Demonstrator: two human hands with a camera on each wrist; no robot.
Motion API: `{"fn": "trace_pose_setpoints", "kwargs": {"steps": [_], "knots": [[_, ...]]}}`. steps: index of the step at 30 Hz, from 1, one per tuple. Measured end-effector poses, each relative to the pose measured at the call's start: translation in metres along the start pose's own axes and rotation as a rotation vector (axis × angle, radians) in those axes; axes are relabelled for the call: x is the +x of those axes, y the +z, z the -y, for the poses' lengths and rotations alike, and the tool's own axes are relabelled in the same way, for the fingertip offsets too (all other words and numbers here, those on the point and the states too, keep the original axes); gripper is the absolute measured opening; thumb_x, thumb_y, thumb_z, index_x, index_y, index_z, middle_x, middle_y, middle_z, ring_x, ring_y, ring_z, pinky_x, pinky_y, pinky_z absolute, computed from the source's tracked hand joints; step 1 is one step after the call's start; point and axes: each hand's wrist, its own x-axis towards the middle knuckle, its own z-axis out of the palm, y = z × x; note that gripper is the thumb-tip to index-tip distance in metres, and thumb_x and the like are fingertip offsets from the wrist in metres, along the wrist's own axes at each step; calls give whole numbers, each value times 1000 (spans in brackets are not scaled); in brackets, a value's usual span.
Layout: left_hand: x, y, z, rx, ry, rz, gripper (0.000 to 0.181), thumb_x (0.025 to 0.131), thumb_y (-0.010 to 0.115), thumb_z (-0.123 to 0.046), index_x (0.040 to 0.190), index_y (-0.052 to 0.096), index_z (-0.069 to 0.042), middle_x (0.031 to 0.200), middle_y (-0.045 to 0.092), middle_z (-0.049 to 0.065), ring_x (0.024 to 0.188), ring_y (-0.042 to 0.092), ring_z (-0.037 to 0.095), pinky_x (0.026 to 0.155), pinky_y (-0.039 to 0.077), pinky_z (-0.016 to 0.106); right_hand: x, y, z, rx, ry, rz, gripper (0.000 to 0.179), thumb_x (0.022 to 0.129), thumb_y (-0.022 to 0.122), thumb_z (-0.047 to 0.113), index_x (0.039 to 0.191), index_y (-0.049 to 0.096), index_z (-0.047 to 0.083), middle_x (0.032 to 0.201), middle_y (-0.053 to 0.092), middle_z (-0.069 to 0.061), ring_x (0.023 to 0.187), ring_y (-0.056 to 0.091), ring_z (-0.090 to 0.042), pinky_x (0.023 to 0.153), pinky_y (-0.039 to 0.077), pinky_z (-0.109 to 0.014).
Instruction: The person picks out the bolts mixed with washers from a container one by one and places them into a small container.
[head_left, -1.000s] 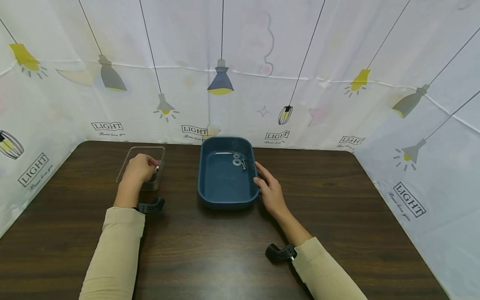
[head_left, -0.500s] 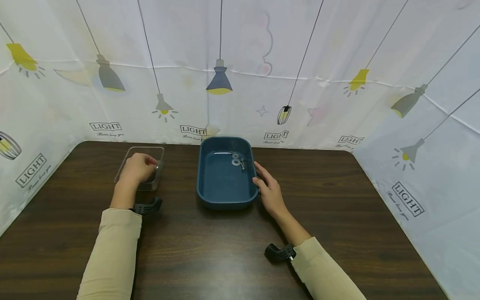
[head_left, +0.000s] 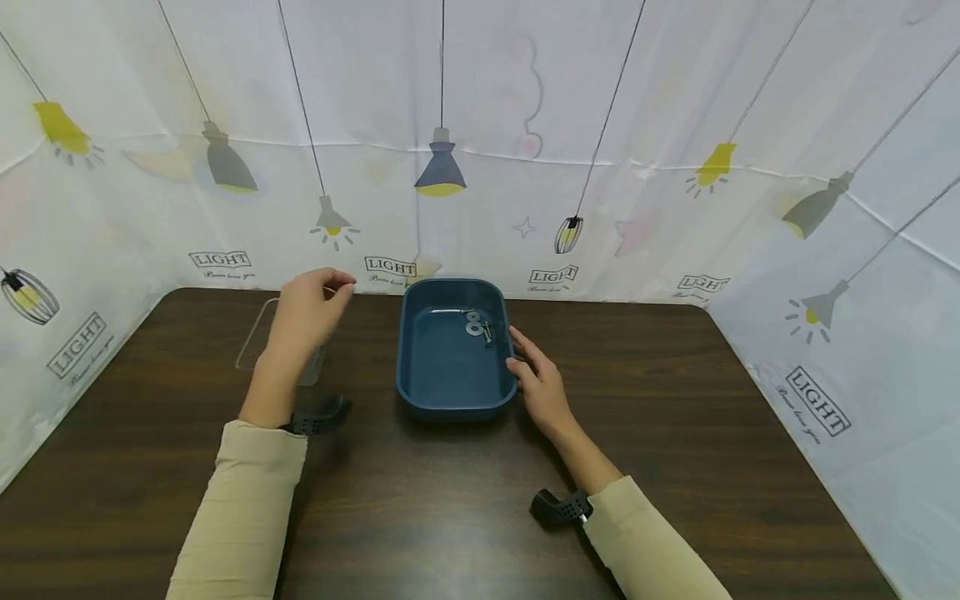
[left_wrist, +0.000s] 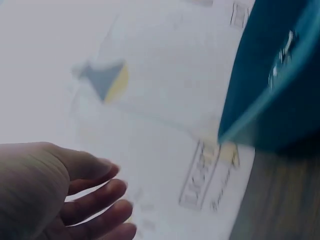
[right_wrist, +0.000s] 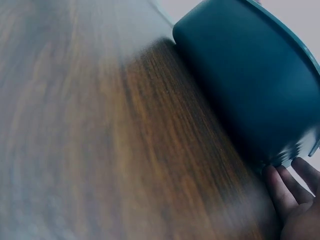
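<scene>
My left hand (head_left: 309,312) is raised over the clear plastic box (head_left: 311,371), which it partly covers. In the left wrist view its thumb (left_wrist: 90,166) meets the index finger in a pinch while the other fingers curl loosely; the small shiny metal piece seen earlier at these fingertips is hidden. A deep blue tray (head_left: 450,387) stands right of it, with two flat washers (head_left: 474,328) and a few bolts (head_left: 488,335) inside near its right wall. My right hand (head_left: 542,387) holds the tray's right side, thumb at the rim and fingertips on the outer wall.
A dark wood table (head_left: 675,400) lies beneath everything. Behind and beside it hangs a white curtain (head_left: 495,100) printed with lamps. Each wrist wears a black strap with a camera mount (head_left: 558,507).
My left hand has risen out of the clear box and moved right and away from me, fingertips still together. The right hand and the blue tray have stayed in place.
</scene>
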Motion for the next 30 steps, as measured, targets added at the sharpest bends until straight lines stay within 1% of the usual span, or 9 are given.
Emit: {"fn": "trace_pose_setpoints", "kwargs": {"steps": [3,7,10,12,18,22,25,28,30], "knots": [[5,9,-20,3,34,59,26,103,56,-19,118,70,-4,113,72,17,97,65,33,84,52,46,1,0,-1,18,-2,-1,49,106,49,21,153,44,29,151,52,-12,131,58,-34,92,58,-46],[9,26,-42,35,52,136,24,102,59,-18,115,72,-4,110,74,15,98,67,30,88,53,46,1,-1,0,8,15,0,48,106,48,22,153,43,31,151,52,-10,130,59,-32,91,59,-43],[12,40,-56,65,54,205,23,101,60,-19,113,73,-4,108,74,14,95,67,28,87,55,44,1,-1,0,-1,19,4,49,106,47,23,154,43,30,151,52,-11,128,60,-33,91,59,-43],[14,49,-62,78,48,252,24,101,60,-20,114,73,-4,109,73,13,95,67,28,86,55,43,1,0,0,-8,16,7,49,106,47,23,154,42,29,151,51,-12,128,60,-34,92,59,-43],[26,76,-64,133,42,357,25,100,61,-20,115,73,-4,116,73,14,104,68,29,91,56,43,2,1,-3,-16,6,21,48,107,47,24,155,41,30,153,50,-12,126,60,-34,92,58,-46],[35,91,-64,129,33,415,24,99,62,-18,112,75,-3,112,74,15,97,71,28,87,57,41,3,1,-5,-7,-3,30,48,107,47,25,155,41,30,154,49,-12,125,61,-36,92,58,-47],[41,100,-66,86,-10,460,23,98,63,-16,113,74,-2,112,74,16,91,74,28,81,60,37,2,1,-4,-5,-5,25,48,107,47,24,155,41,30,154,49,-11,125,61,-35,91,58,-46],[46,110,-66,53,-62,495,23,98,64,-15,114,74,-3,115,74,16,93,75,29,79,60,34,2,1,-4,-6,-7,23,48,107,47,23,155,42,29,153,50,-11,125,61,-35,92,58,-47],[47,117,-68,54,-91,505,23,98,64,-15,114,74,-3,114,74,17,93,75,29,78,61,34,2,0,-3,-4,-10,25,48,107,47,23,154,42,29,153,50,-12,125,61,-35,92,57,-49]]}}
